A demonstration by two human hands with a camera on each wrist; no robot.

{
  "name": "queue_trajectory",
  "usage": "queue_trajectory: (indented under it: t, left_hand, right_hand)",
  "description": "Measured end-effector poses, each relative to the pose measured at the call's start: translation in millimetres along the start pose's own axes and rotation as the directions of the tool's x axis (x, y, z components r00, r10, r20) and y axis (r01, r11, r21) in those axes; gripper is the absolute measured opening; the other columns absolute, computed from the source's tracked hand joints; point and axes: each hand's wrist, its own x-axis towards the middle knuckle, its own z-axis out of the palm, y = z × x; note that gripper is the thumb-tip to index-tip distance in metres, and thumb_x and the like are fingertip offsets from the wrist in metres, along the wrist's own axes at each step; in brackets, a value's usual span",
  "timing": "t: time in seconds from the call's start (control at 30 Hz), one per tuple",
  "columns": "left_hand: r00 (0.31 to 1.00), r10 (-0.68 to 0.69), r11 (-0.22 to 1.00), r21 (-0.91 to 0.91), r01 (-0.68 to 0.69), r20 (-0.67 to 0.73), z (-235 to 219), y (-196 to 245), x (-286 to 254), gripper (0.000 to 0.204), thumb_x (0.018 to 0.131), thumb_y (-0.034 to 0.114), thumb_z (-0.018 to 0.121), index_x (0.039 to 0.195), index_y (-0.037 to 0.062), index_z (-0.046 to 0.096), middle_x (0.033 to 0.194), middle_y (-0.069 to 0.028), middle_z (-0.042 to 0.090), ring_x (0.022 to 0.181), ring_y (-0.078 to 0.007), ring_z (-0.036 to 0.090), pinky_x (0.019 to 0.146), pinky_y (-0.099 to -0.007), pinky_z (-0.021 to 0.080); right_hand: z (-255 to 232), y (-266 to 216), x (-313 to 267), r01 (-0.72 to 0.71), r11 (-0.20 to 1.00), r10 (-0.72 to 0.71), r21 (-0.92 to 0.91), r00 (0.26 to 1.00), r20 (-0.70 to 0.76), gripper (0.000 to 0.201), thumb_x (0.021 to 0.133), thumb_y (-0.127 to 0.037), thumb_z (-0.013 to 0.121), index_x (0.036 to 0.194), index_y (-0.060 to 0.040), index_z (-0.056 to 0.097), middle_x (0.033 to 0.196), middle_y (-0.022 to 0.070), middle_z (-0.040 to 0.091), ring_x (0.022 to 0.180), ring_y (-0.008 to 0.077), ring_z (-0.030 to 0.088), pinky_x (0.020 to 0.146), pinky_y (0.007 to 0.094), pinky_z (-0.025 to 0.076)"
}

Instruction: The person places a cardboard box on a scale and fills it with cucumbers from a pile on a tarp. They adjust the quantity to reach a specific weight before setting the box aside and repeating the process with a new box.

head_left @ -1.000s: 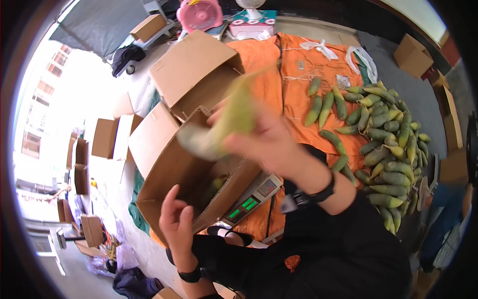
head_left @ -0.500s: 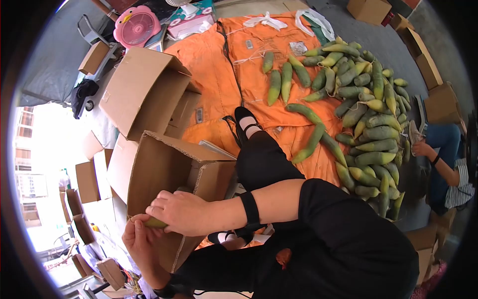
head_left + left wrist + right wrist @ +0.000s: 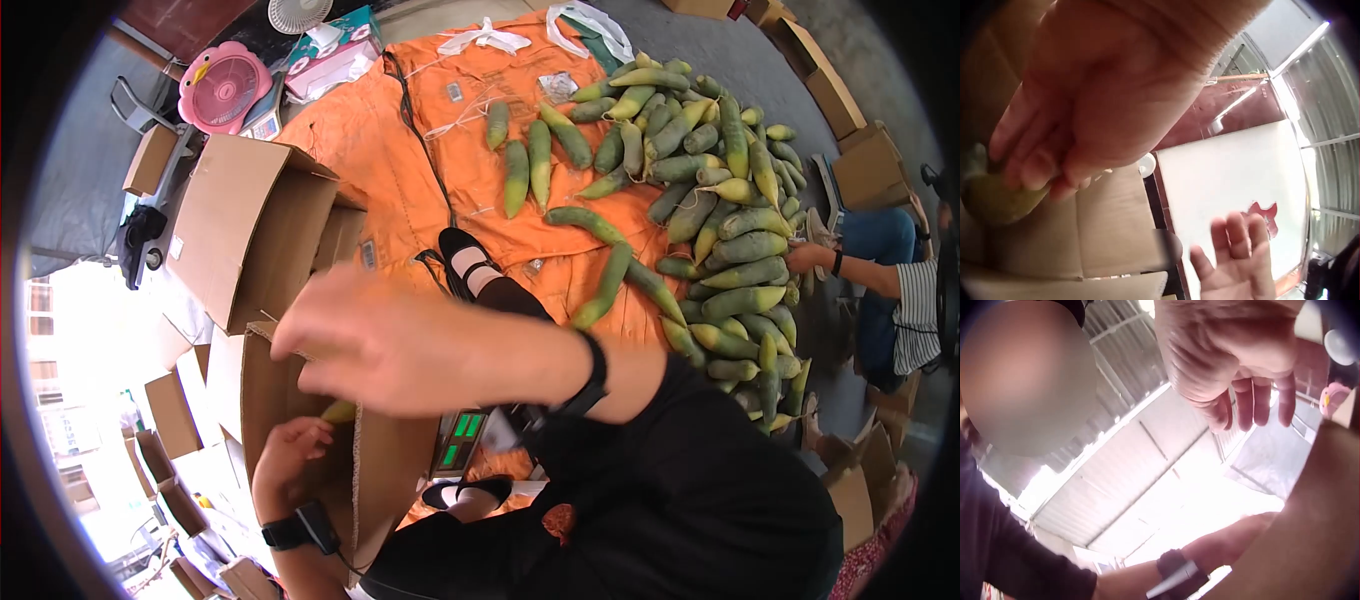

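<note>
Inside the nearest cardboard box [image 3: 400,480], my left hand [image 3: 285,460] pinches the end of a green radish [image 3: 340,411]. The left wrist view shows the curled fingers [image 3: 1038,169] at the tip of that radish [image 3: 1004,203], low beside the cardboard wall. My right hand [image 3: 365,345] is raised over the box's rim, blurred and holding nothing. Its fingers hang relaxed and apart in the right wrist view [image 3: 1260,403]. The right forearm hides part of the box opening.
A digital scale [image 3: 460,440] with green displays stands by the box. A big pile of green radishes [image 3: 745,250] lies on an orange sheet [image 3: 440,180]. Another open box [image 3: 235,230] and a pink fan [image 3: 225,88] are farther off. At right sits another person [image 3: 880,270].
Both hands held the radish over the box half a second ago. Since then the right hand has let go and lifted away, and the left has gone down into the box with the radish.
</note>
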Motion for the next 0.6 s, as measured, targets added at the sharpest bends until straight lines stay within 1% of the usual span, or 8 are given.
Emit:
queue_trajectory:
  t: [0.07,0.17,0.23,0.33,0.4,0.47,0.53,0.6]
  left_hand:
    - [0.978,-0.205,0.973,0.119,0.2,0.031,3,-11,4,0.021,0.089,0.011,0.057,0.105,-0.0007,0.066,0.095,-0.0084,0.068,0.089,-0.0158,0.063,0.07,-0.0275,0.052]
    - [0.96,-0.275,0.943,0.211,0.258,0.055,-2,-35,5,0.027,0.089,0.014,0.06,0.111,-0.0003,0.064,0.1,-0.0106,0.067,0.091,-0.019,0.064,0.066,-0.0305,0.056]
    - [0.929,-0.37,0.897,0.264,0.354,0.014,-8,-43,1,0.033,0.087,0.015,0.062,0.117,0.0013,0.062,0.105,-0.0127,0.066,0.094,-0.0203,0.064,0.063,-0.0326,0.058]
    - [0.944,-0.323,0.902,0.28,0.33,-0.073,-13,-33,-17,0.037,0.087,0.014,0.062,0.122,0.0024,0.059,0.109,-0.0136,0.064,0.095,-0.0203,0.063,0.065,-0.0323,0.058]
    - [0.941,-0.328,0.916,0.212,0.339,-0.089,-17,-25,-32,0.041,0.087,0.012,0.063,0.126,0.0042,0.056,0.113,-0.0138,0.062,0.095,-0.0201,0.062,0.066,-0.0316,0.058]
    - [0.963,-0.233,0.968,0.061,0.243,-0.138,-14,-8,-50,0.043,0.086,0.009,0.062,0.128,0.0031,0.054,0.113,-0.0134,0.062,0.098,-0.0198,0.061,0.068,-0.0295,0.057]
    - [0.976,-0.155,0.985,0.049,0.164,-0.153,-12,-3,-66,0.043,0.086,0.007,0.061,0.128,0.0019,0.053,0.113,-0.0132,0.061,0.1,-0.0192,0.061,0.07,-0.0291,0.056]
    - [0.983,-0.068,0.997,0.035,0.075,-0.172,-5,-2,-78,0.043,0.086,0.006,0.059,0.128,0.0007,0.053,0.113,-0.013,0.061,0.101,-0.0186,0.06,0.073,-0.0288,0.055]
  right_hand:
    - [-34,28,-5,-0.018,0.998,0.009,-0.064,0.99,-0.14,0.021,0.081,-0.021,0.062,0.091,-0.0031,0.065,0.085,0.0141,0.065,0.083,0.0319,0.062,0.073,0.0411,0.048]
    - [-93,100,-44,-0.439,0.888,0.407,-0.136,0.888,-0.213,0.021,0.083,-0.02,0.063,0.093,-0.0026,0.064,0.084,0.0114,0.066,0.082,0.0227,0.065,0.071,0.0339,0.049]
    - [-130,177,-103,-0.538,0.797,0.435,-0.274,0.827,-0.357,0.022,0.08,-0.018,0.066,0.098,-0.0045,0.065,0.086,0.009,0.067,0.079,0.0219,0.064,0.07,0.0329,0.049]
    - [-167,254,-210,-0.779,0.592,0.531,-0.208,0.571,-0.626,0.021,0.079,-0.017,0.065,0.096,-0.0046,0.066,0.086,0.0104,0.068,0.08,0.023,0.064,0.07,0.0357,0.05]
    - [-183,253,-252,-0.972,0.11,0.718,-0.207,0.222,-0.66,0.021,0.079,-0.017,0.065,0.095,-0.0029,0.065,0.085,0.0105,0.067,0.08,0.0226,0.064,0.068,0.0361,0.049]
    - [-180,280,-323,-0.949,0.237,0.741,0.209,0.037,-0.67,0.026,0.078,-0.019,0.069,0.09,0.0028,0.063,0.085,0.0126,0.066,0.079,0.0237,0.063,0.067,0.0373,0.049]
    - [-160,283,-358,-0.94,0.215,0.674,0.265,-0.053,-0.737,0.034,0.08,-0.02,0.071,0.095,0.0079,0.06,0.089,0.0154,0.065,0.08,0.0266,0.063,0.069,0.0382,0.049]
    - [-144,273,-361,-0.929,0.018,0.807,0.37,-0.205,-0.554,0.044,0.082,-0.022,0.072,0.106,0.0108,0.057,0.096,0.0178,0.063,0.086,0.0285,0.063,0.073,0.0387,0.049]
